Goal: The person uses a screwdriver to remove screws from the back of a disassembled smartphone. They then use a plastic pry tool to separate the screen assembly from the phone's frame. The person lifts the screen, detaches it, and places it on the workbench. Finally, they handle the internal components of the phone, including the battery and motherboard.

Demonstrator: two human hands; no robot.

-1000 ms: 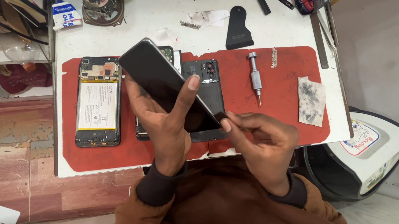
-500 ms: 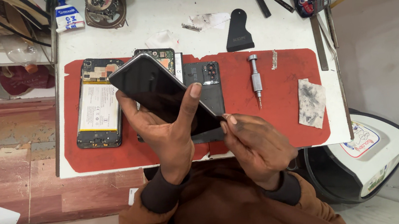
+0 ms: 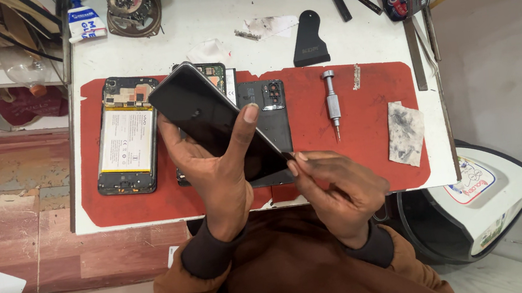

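Seen from above, a person in a brown sweater works at a white desk [image 3: 220, 14] covered in part by a red mat [image 3: 366, 147]. The left hand [image 3: 217, 164] grips a dark phone screen panel [image 3: 219, 122], held tilted above the mat, thumb laid across its glass and fingers wrapped behind. The right hand [image 3: 338, 190] pinches at the panel's near right corner with thumb and forefinger pressed together; whether a small tool sits between them cannot be told.

On the mat's left side lies an opened phone [image 3: 125, 136] with its pale battery showing, close to the mat's left edge. Beneath the raised panel lies a black back cover [image 3: 269, 106] with camera holes. Right of it, a metal screwdriver [image 3: 332, 102] lies apart, with bare mat around it. A grey smudged cloth [image 3: 405, 133] rests at the mat's right edge. Beyond the mat's far edge sit a black pry tool [image 3: 309, 39] and a glue tube [image 3: 83, 19]. The desk's near edge meets the person's body.
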